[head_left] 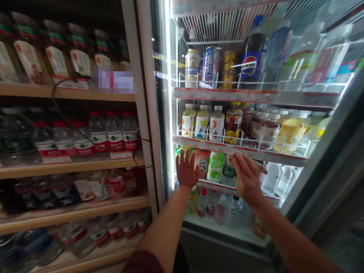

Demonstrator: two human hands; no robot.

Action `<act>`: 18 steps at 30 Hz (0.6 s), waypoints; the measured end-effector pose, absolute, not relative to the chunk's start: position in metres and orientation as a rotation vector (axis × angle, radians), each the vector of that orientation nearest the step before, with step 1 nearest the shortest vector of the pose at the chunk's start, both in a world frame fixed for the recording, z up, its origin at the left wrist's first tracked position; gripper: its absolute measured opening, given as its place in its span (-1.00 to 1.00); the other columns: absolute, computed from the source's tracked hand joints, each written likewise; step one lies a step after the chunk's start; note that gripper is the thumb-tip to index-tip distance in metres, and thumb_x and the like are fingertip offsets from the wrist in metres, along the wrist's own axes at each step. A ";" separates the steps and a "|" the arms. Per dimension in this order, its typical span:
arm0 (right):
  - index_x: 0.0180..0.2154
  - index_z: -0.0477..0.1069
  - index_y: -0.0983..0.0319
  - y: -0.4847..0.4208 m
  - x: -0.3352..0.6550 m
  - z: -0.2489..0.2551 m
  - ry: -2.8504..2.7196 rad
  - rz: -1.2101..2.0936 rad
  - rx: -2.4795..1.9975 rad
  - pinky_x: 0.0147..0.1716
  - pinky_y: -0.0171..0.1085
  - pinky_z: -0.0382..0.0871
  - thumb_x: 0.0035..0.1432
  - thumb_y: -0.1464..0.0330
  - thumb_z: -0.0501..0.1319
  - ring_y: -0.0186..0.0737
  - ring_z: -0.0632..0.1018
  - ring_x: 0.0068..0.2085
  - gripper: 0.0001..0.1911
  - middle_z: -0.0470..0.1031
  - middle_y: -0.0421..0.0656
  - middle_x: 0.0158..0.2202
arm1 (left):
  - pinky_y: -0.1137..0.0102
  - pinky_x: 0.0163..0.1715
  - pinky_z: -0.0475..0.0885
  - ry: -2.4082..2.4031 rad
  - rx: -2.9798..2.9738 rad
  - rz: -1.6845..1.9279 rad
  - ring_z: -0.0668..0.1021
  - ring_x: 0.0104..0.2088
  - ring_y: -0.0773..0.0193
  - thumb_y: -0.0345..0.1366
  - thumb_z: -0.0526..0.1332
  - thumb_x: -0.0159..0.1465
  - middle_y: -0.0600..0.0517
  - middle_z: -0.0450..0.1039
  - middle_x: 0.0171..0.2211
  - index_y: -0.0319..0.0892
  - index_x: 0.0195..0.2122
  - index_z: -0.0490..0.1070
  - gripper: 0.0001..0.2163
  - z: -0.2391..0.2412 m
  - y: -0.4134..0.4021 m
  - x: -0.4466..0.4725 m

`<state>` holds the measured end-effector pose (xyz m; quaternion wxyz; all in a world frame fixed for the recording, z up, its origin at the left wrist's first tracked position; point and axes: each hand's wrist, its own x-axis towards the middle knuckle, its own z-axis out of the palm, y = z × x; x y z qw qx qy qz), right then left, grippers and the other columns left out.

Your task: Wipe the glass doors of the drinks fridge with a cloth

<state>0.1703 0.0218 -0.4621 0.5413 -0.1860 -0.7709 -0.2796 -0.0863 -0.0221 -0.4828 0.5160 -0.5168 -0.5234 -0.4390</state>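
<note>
My left hand [187, 169] is spread with fingers apart, in front of the third shelf of a lit drinks cooler [224, 147]. Beside it are a red-labelled bottle [202, 163] and a green-and-white bottle [215, 167]. To the right, my right hand [248, 176] has its fingers pressed together around a small pale piece [231, 158], mostly hidden and too unclear to name. Part of a dark green bottle [228, 172] shows just left of that hand. Reflections suggest glass in front of the drinks; whether either hand touches it, I cannot tell.
Wooden shelves on the left hold bottled drinks, including red-capped water bottles [114, 131]. A black cable [54, 94] hangs across them. Inside the cooler stand several cans [211, 64], a large cola bottle [252, 51] and juice bottles [217, 123]. A dark frame [321, 170] slants along the right.
</note>
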 end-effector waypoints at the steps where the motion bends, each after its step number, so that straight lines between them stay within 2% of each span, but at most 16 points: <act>1: 0.46 -0.01 0.14 0.022 0.164 -0.455 -1.778 -0.669 -0.455 0.39 -0.01 0.17 0.32 0.61 0.09 -0.03 0.27 0.42 -0.24 0.31 -0.07 0.38 | 0.05 0.47 -0.07 -1.256 -1.243 -1.056 -0.06 0.51 0.02 -0.20 -0.01 0.47 -0.15 0.01 0.46 -0.20 0.50 -0.09 -0.40 -0.483 -0.022 -0.086; 8: 0.46 -0.01 0.13 0.002 0.136 -0.472 -2.114 -0.707 -0.286 0.35 -0.17 0.18 0.39 0.57 -0.01 -0.18 0.35 0.36 -0.31 0.43 -0.21 0.31 | 0.06 0.48 -0.13 -1.234 -1.271 -1.094 -0.06 0.51 0.04 -0.23 0.03 0.45 -0.16 -0.01 0.46 -0.19 0.49 -0.06 -0.39 -0.482 -0.022 -0.088; 14: 0.47 -0.03 0.07 0.015 0.135 -0.419 -1.722 -0.688 -0.466 0.37 -0.05 0.17 0.37 0.56 0.04 -0.07 0.30 0.41 -0.27 0.33 -0.14 0.38 | 0.06 0.49 -0.13 -1.265 -1.297 -1.120 -0.09 0.51 0.06 -0.21 0.04 0.45 -0.15 0.03 0.45 -0.19 0.48 0.01 -0.41 -0.484 -0.021 -0.087; 18: 0.47 -0.06 0.06 0.007 0.130 -0.449 -1.962 -0.699 -0.388 0.37 -0.09 0.18 0.40 0.52 0.02 -0.13 0.33 0.38 -0.30 0.37 -0.19 0.35 | 0.03 0.49 -0.15 -1.348 -1.336 -1.143 -0.10 0.51 0.08 -0.17 0.03 0.45 -0.13 0.10 0.43 -0.18 0.44 0.13 -0.46 -0.488 -0.020 -0.087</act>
